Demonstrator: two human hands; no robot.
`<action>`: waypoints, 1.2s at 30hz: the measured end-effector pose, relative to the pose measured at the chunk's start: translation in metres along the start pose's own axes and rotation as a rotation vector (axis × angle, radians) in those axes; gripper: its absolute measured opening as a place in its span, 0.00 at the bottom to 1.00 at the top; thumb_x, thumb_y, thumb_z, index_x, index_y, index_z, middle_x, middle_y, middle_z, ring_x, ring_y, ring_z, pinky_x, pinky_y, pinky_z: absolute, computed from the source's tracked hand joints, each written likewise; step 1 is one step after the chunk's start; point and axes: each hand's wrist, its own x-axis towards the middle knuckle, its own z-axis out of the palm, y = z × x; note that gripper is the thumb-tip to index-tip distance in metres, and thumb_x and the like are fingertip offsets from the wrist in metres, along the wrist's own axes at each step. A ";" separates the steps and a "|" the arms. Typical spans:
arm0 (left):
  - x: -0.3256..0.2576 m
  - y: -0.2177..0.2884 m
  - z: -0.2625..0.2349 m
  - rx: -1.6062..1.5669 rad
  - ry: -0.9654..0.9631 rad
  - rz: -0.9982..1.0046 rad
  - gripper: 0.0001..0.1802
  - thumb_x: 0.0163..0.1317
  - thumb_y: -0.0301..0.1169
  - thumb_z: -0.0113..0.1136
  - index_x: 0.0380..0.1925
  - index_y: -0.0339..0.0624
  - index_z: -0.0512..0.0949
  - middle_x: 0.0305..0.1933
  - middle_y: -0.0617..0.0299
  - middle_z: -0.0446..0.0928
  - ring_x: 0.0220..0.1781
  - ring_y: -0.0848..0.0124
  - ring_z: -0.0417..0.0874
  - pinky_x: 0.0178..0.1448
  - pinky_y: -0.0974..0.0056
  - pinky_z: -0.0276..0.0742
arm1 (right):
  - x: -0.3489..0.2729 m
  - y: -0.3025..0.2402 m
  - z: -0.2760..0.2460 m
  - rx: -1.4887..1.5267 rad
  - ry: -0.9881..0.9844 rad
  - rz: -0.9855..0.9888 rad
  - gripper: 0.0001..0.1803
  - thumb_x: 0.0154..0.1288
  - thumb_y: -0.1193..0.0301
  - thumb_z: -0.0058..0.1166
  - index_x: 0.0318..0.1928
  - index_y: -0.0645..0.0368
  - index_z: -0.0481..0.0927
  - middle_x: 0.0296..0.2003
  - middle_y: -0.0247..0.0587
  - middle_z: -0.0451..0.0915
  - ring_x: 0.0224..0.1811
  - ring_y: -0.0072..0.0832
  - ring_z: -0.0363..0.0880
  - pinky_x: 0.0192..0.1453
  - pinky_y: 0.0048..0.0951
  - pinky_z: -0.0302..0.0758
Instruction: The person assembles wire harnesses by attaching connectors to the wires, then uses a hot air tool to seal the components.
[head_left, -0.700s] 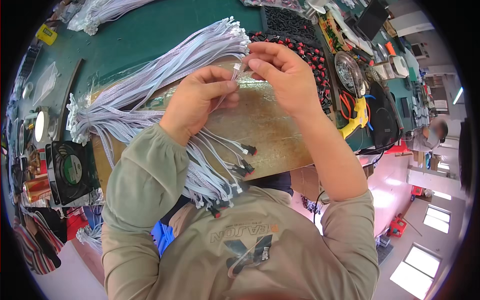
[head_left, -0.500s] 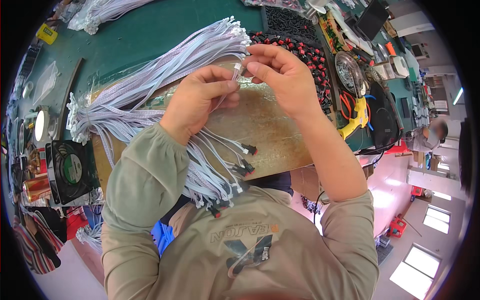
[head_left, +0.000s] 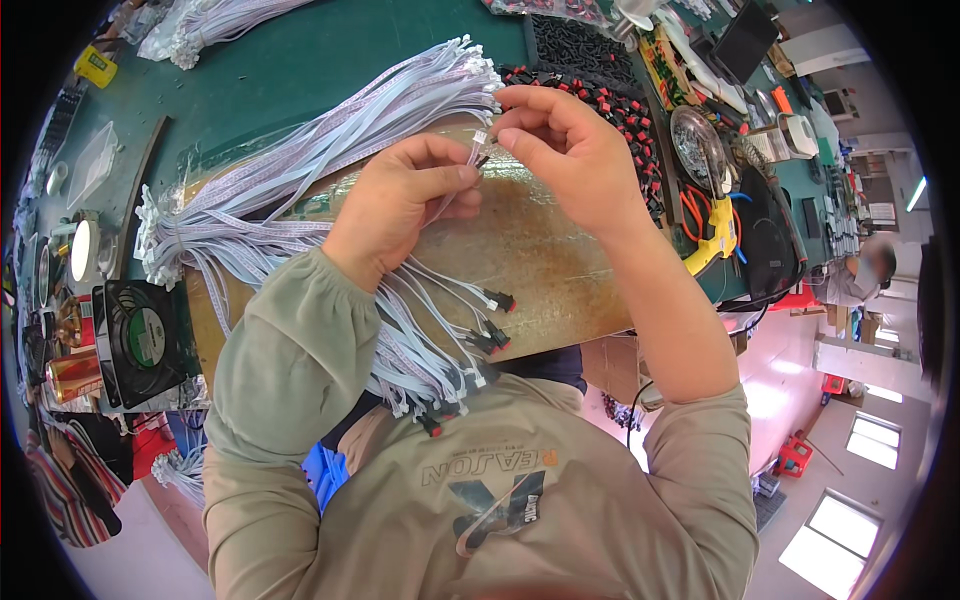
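Nearest the person, a bunch of finished leads with black-and-red plugs hung over the near edge of the tabletop, draping toward the lap. Above it lay a brown board under clear film, and over that board both hands worked. The left hand had its fingers closed, pinching one thin white lead near its end. The right hand had thumb and forefinger shut on a small connector at that lead's tip (too small to tell whether it was seated). The connector sat between the two hands, touching both; the lead's long axis ran from it down and left under the left palm. Neither hand was nearer. Left of the hands a fan of white ribbon cables spread toward the far edge; beyond the right hand stood a tray of red-and-black switches. Open room was confined to the board.
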 end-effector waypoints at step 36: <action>-0.014 -0.001 0.022 0.632 -0.012 0.043 0.09 0.58 0.29 0.65 0.35 0.36 0.79 0.27 0.67 0.76 0.28 0.80 0.74 0.31 0.74 0.68 | -0.041 0.003 -0.010 0.010 -0.105 0.264 0.23 0.60 0.79 0.58 0.58 0.60 0.73 0.36 0.32 0.77 0.36 0.15 0.77 0.41 0.16 0.75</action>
